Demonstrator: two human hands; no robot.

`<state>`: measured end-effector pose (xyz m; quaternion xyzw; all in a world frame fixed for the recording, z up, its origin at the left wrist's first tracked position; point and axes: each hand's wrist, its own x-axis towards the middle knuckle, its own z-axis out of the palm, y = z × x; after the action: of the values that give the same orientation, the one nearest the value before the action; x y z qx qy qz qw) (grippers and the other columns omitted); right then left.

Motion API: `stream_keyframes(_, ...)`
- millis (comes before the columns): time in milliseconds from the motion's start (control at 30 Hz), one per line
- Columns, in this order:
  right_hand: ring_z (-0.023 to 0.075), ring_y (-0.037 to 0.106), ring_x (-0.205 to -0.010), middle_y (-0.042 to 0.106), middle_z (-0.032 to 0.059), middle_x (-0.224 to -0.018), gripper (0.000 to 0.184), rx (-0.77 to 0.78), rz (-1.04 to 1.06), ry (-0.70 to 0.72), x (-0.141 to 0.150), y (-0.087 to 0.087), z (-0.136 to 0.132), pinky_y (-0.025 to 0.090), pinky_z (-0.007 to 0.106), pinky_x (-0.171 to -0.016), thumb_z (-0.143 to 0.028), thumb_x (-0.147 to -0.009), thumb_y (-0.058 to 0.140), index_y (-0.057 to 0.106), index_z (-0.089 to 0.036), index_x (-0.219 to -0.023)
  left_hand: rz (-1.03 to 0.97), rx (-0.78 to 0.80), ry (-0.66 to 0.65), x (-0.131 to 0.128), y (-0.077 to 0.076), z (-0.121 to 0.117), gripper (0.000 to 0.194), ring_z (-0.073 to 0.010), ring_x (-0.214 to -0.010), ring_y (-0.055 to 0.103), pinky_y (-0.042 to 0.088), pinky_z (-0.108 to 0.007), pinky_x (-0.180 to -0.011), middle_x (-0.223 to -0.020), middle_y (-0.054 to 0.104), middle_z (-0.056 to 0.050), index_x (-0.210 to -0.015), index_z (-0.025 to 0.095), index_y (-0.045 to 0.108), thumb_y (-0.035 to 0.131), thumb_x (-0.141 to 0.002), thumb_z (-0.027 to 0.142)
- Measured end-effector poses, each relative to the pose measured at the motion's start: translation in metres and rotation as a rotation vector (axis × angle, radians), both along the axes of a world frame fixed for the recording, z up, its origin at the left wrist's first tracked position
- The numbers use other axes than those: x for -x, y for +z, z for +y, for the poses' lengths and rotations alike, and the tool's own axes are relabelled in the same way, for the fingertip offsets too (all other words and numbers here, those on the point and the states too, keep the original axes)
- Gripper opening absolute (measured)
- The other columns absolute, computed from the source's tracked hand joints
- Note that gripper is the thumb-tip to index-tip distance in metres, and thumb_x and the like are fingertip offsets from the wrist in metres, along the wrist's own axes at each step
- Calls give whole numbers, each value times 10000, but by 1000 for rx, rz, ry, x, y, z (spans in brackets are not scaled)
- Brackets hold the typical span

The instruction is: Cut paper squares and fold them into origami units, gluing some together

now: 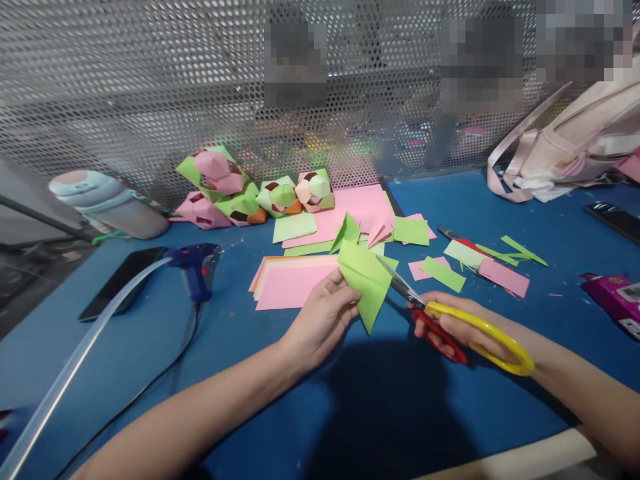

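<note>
My left hand [325,313] pinches a folded piece of green paper [367,277] between thumb and fingers, above the table's middle. The paper has a crease and a point hanging downward. In my right hand [450,327] is a pair of scissors [480,323] with one yellow and one red handle. Their blades point up and left, against the right edge of the green paper. Just behind lies a smaller folded green piece [346,233]. Left of the paper rests a stack of pink and orange sheets [285,287], partly hidden by my left hand.
Folded pink and green paper balls [215,170] stand against the perforated metal panel [150,100]. A blue glue gun [193,267], a dark phone [120,283] and a bottle [110,203] are at left. Paper scraps [505,273], a purple packet [615,300] and a pale bag [565,147] are at right.
</note>
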<state>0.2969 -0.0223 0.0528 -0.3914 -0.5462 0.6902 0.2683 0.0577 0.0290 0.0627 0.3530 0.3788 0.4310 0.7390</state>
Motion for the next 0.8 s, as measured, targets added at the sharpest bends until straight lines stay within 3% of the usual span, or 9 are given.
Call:
stream_keyframes(133, 78, 463, -658, 556, 53, -988, 443, -2, -35, 11, 3, 6, -2, 398, 202, -532, -513, -855, 595, 481, -204, -1150, -16, -20, 2, -2, 0, -2, 305, -164, -944, 668, 515, -281, -877, -1063, 699, -73, -1064, 138, 608, 643, -764, 87)
stream_keyframes(233, 102, 505, -762, 547, 39, -974, 472, -17, -81, -13, 7, 9, -4, 460, 225, -668, -467, -821, 658, 481, -211, -1176, -7, -37, 15, -3, 1, -5, 327, -188, -967, 669, 502, -315, -920, -1075, 700, -90, -1070, 126, 600, 679, -753, 101)
stream_keyframes(500, 123, 526, -807, 562, 32, -1016, 460, -116, -231, -56, 8, 1, -10, 475, 255, -724, -441, -835, 639, 503, -253, -1233, 16, -88, 74, -6, 7, -8, 389, -203, -946, 674, 509, -309, -872, -1028, 713, -92, -1073, 113, 588, 726, -710, 124)
stream_keyframes(800, 112, 515, -835, 535, 18, -995, 448, -64, -208, -53, 10, 6, -10, 487, 240, -751, -442, -832, 646, 493, -260, -1211, 69, -174, 45, -3, 3, -10, 373, -211, -1010, 660, 507, -307, -886, -1098, 702, -86, -1126, 142, 589, 691, -767, 151)
